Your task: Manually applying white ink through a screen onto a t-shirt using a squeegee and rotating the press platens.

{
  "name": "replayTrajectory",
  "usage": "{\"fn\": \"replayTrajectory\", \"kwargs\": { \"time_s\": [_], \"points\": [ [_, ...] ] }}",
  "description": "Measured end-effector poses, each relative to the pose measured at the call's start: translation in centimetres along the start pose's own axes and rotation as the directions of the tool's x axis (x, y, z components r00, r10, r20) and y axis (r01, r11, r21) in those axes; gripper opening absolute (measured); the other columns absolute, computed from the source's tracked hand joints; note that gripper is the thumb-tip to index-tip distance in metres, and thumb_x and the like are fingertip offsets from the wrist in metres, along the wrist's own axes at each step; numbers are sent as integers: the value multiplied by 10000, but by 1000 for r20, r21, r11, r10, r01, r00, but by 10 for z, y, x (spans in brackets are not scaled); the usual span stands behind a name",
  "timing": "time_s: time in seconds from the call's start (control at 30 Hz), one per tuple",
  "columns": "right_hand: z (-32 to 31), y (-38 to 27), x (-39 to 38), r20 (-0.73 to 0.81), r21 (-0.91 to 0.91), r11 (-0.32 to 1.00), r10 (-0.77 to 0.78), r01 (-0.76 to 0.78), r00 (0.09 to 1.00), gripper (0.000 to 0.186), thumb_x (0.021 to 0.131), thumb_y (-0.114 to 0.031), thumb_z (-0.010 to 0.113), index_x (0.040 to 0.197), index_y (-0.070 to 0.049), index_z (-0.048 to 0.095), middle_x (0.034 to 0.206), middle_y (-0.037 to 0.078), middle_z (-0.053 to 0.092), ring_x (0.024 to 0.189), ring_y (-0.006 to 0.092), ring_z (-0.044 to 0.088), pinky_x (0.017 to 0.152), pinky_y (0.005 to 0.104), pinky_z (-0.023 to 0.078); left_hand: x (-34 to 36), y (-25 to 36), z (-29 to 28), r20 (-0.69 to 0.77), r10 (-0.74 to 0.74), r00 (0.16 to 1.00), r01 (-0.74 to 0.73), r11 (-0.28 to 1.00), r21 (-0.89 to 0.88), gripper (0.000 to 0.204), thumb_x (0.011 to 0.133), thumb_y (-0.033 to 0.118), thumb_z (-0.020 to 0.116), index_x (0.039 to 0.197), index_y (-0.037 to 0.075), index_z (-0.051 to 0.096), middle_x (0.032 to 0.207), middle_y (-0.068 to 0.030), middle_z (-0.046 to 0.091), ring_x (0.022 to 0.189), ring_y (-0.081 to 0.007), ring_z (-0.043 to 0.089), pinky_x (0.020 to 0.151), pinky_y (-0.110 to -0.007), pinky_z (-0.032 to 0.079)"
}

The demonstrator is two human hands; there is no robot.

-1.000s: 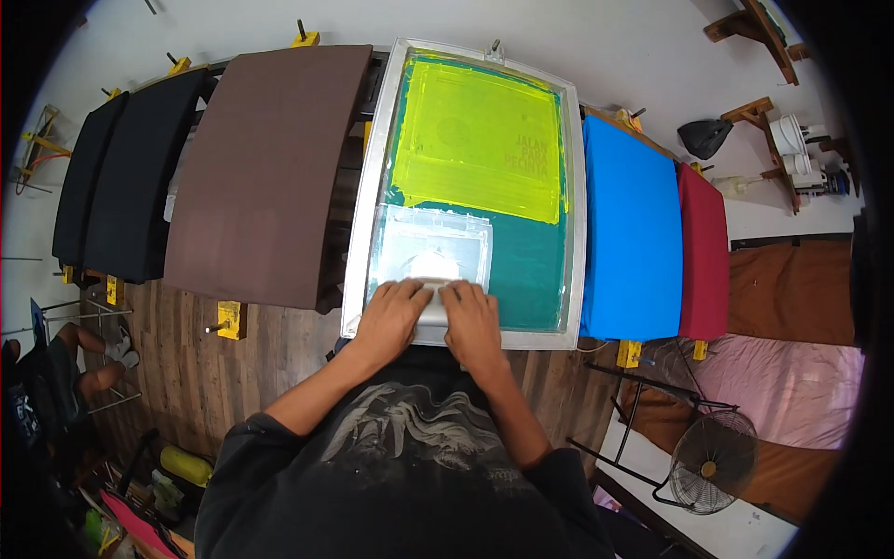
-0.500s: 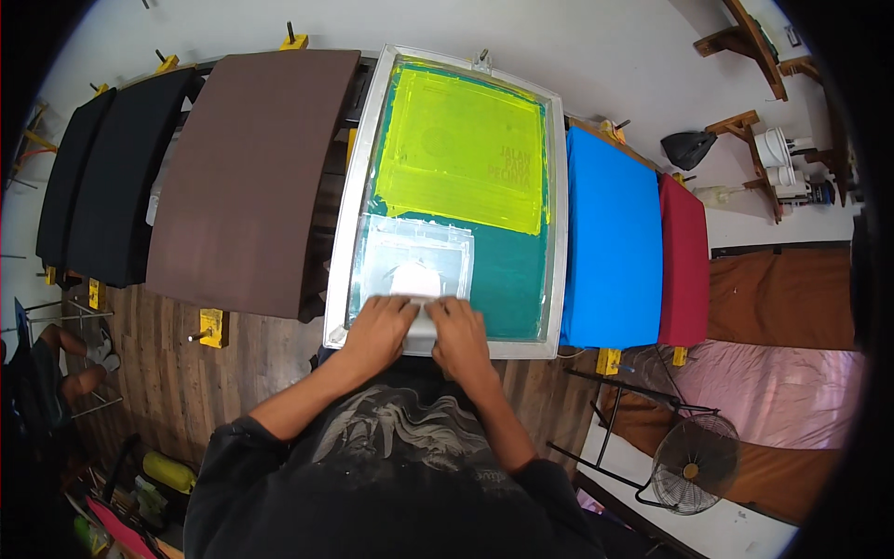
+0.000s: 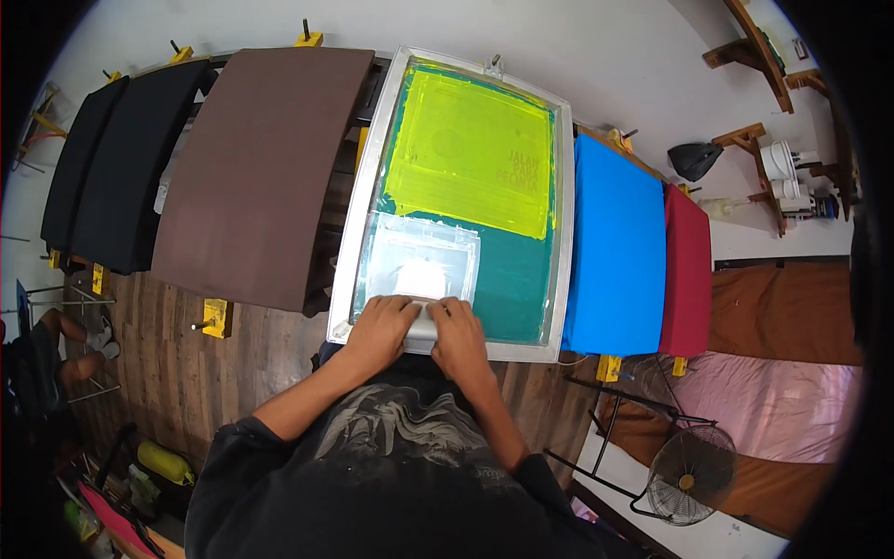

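Grey squeegee (image 3: 422, 332) | left hand (image 3: 380, 330), right hand (image 3: 458, 334): grip wrapped round it | both ends hidden

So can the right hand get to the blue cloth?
Probably yes: only the frame lies between the right hand and the blue cloth, though that hand is holding the grey bar.

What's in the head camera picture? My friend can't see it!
Someone's bare left hand and right hand grip a grey squeegee by a white patch on a green screen in a silver metal frame. A lime-yellow rectangle fills most of its far half; brown cloth lies left, bright blue cloth right.
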State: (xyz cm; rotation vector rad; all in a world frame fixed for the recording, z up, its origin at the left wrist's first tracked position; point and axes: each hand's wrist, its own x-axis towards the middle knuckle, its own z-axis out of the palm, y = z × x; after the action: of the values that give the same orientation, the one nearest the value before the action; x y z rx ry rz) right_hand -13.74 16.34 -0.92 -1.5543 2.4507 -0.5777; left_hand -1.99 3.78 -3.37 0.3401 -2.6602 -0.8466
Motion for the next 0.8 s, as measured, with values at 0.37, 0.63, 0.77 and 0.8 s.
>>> {"fn": "replayTrajectory", "kwargs": {
  "time_s": [0.37,0.63,0.77,0.8],
  "points": [
    [-29,38,116,149,-133,990,64,-44,987,278,694,-25,660,967,-76,655,958,173,638,937,369,618,773,471,519,122,-38,-20,279,-189,942,170,981,90,300,682,-49,634,967,22,693,898,-234,678,869,-379,666,791,-437,539],
    [-22,39,111,193,-123,990,98,-75,976,250,693,-18,638,939,-35,673,954,201,639,937,374,612,778,454,519,113,-34,-13,220,-187,957,162,979,126,215,706,-39,631,898,23,707,844,-223,676,824,-376,671,738,-439,551],
    [-9,25,73,92,-80,995,62,-55,994,270,651,29,633,910,-41,661,923,179,605,941,365,568,821,446,487,71,-20,-9,71,-88,994,83,994,68,202,724,-38,607,882,36,709,805,-190,664,774,-361,658,717,-430,545],
    [-7,23,58,47,-55,998,36,-34,998,269,637,31,636,898,-33,654,898,173,592,914,364,564,806,443,485,61,-11,-8,90,-115,989,111,993,44,205,750,-28,585,898,36,712,798,-187,657,777,-358,654,719,-431,541]
  ]
}}
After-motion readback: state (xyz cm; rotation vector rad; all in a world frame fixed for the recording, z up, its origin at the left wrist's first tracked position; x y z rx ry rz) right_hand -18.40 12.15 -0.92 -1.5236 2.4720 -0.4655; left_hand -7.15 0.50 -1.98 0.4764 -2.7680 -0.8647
